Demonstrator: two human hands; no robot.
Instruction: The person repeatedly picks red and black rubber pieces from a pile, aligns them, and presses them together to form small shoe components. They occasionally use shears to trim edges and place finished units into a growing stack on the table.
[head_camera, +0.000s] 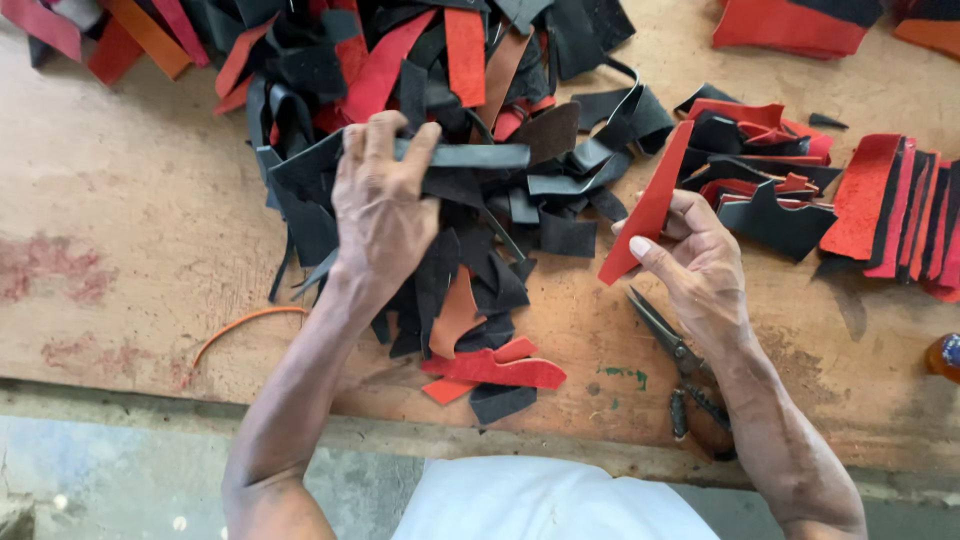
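Many scraps: black and red leather offcuts (470, 120) heaped on the wooden worktop (150, 230).
Orange cord: thin strand (240, 325) lying left of the heap.
Left hand: hand (380, 205) arched over the heap, fingers (385, 135) clenched around a long black strip (480, 155).
Right hand: hand (695, 265) raised, fingers pinching a red pointed piece (650, 205).
Scissors: dark pair (680, 370) under the right wrist.
Sorted stack: red and black pieces (890, 215), far right.

Matt leather scraps (470, 250), worn wooden table (140, 230)
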